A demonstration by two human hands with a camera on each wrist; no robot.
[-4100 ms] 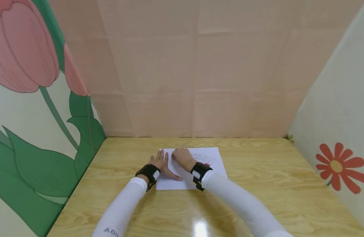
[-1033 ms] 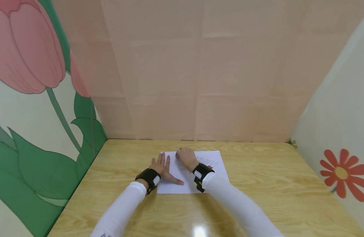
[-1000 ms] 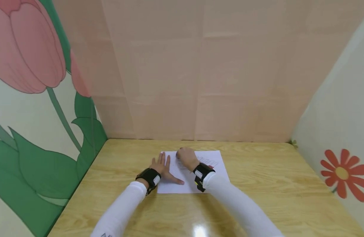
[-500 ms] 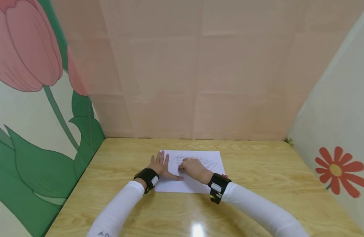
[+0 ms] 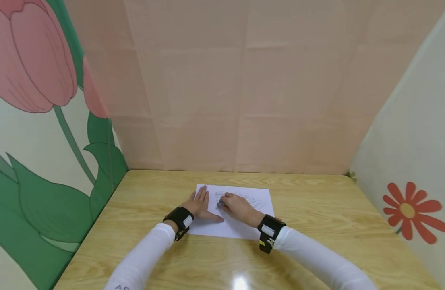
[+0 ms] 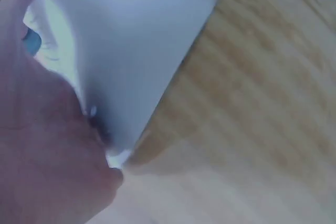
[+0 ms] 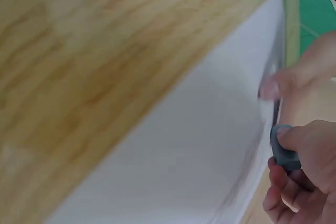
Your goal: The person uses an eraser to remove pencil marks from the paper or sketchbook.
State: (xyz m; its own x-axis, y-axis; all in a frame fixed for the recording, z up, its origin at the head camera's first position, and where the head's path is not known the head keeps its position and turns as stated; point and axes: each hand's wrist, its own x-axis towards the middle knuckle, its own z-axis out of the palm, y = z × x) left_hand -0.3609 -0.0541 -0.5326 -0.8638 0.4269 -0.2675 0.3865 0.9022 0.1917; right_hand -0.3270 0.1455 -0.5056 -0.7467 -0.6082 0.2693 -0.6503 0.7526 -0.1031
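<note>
A sheet of white paper [image 5: 208, 227] with grey scribbled lines across its upper half lies on the wooden table. My left hand [image 5: 198, 207] rests flat on the paper's left side, fingers straight and thumb stretched to the right. Over the middle of the sheet, my right hand [image 5: 240, 209] pinches a small blue-grey eraser [image 7: 283, 153] between thumb and fingers. In the head view the eraser shows as a dark bit at the fingertips, just below the scribbles. The left wrist view shows part of the left hand [image 6: 47, 145] at the paper's edge.
The wooden table [image 5: 316, 217] extends on both sides of the paper. Behind it hangs a beige cloth backdrop [image 5: 244, 100]. Painted walls with a tulip [image 5: 37, 60] and a red flower [image 5: 407, 209] flank the table.
My right hand has come down toward me from the upper part of the paper, uncovering the scribbles' left end. The left hand's fingers have drawn closer together; it stays on the paper.
</note>
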